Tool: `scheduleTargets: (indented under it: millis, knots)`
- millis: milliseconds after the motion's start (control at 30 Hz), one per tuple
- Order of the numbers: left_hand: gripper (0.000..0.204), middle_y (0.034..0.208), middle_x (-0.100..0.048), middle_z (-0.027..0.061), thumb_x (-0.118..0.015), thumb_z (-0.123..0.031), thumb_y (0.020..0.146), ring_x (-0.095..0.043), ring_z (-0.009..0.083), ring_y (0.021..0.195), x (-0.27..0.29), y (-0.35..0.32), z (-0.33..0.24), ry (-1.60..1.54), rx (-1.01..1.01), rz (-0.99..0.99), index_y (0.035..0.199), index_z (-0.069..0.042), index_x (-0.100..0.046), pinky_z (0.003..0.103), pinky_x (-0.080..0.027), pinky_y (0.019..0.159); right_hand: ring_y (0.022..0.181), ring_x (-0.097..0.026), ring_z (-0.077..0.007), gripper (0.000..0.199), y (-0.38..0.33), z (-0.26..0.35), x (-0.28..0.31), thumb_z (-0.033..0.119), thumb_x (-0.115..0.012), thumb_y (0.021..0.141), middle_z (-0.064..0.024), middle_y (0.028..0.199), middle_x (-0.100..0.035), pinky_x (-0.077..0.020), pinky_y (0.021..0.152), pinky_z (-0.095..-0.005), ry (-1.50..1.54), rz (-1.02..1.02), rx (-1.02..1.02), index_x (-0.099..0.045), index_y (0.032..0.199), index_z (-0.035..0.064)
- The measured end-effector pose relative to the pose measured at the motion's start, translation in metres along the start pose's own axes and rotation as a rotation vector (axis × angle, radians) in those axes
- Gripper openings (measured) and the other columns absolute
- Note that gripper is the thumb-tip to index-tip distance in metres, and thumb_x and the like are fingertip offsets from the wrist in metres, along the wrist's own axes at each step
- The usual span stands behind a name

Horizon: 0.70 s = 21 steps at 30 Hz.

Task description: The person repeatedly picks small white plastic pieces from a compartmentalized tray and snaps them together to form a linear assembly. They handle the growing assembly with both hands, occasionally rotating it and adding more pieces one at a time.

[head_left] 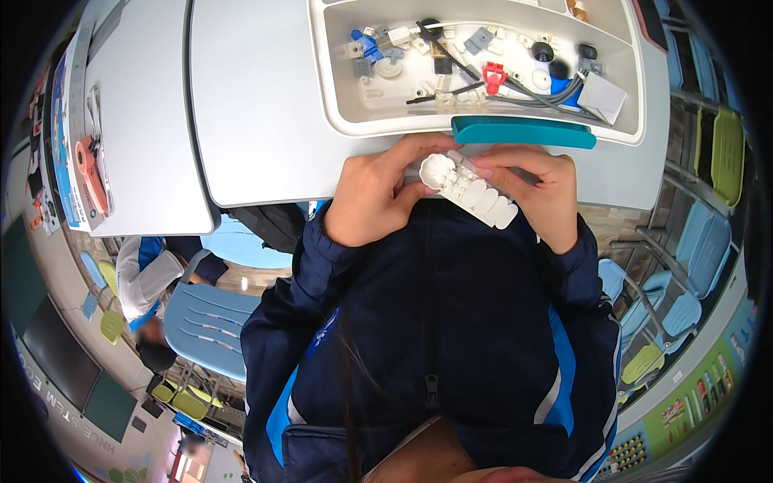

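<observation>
Between my hands, just off the table's near edge, is a white plastic building piece [485,203] with a scalloped round cup at its left end and rounded flat lobes along its lower right. My left hand [372,191] pinches the cup end between thumb and fingers. My right hand [543,187] grips the upper right side, its fingertips on the top edge. Right above them is the teal handle [523,133] on the front of a white parts tray [326,76]. Inside lie a red connector [493,78], a blue connector [368,46], grey cables [538,103] and several small white and black pieces.
The pale grey table [258,105] runs left to a seam, beyond which lie a pink tool [91,173] and a printed sheet [64,145]. Blue chairs [205,326] stand left and right of me. Another person [149,278] is at lower left.
</observation>
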<state>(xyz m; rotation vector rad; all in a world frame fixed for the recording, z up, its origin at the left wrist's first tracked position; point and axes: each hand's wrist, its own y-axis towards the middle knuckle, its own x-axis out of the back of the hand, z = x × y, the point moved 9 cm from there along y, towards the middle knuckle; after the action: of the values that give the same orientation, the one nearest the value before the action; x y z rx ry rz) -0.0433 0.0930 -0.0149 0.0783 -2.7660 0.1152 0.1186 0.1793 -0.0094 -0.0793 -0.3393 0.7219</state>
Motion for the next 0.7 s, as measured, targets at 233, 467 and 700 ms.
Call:
scheduleTargets:
  millis: [233, 467, 700]
  knots:
    - [0.056, 0.107, -0.074, 0.0105, -0.077, 0.005, 0.076, -0.066, 0.0254, 0.06, 0.0, 0.001, -0.002, 0.003, 0.032, 0.005, 0.128, -0.012, -0.066, 0.032, -0.051, 0.059, 0.079, -0.071, -0.0107, 0.011, 0.006, -0.002, 0.0, 0.0, -0.078, 0.087, -0.0091, 0.09, -0.078, -0.0559, 0.072, -0.023, 0.068, 0.008, -0.057, -0.078, 0.097, -0.0026]
    - [0.055, 0.108, -0.074, 0.011, -0.077, 0.007, 0.074, -0.069, 0.0257, 0.068, 0.001, 0.001, -0.001, -0.004, 0.057, -0.006, 0.125, -0.011, -0.067, 0.032, -0.053, 0.061, 0.081, -0.071, -0.0103, 0.01, 0.007, -0.012, -0.001, -0.003, -0.077, 0.086, -0.0105, 0.095, -0.078, -0.0566, 0.074, -0.0231, 0.166, 0.032, -0.139, -0.078, 0.096, -0.0049]
    - [0.054, 0.107, -0.074, 0.0119, -0.075, 0.009, 0.073, -0.072, 0.0303, 0.078, 0.001, 0.001, -0.001, 0.024, 0.041, -0.013, 0.122, -0.01, -0.067, 0.034, -0.055, 0.066, 0.081, -0.071, -0.0105, 0.01, 0.007, -0.015, -0.008, -0.003, -0.077, 0.086, -0.0102, 0.094, -0.078, -0.0566, 0.074, -0.0238, 0.207, 0.009, -0.162, -0.076, 0.095, -0.0059]
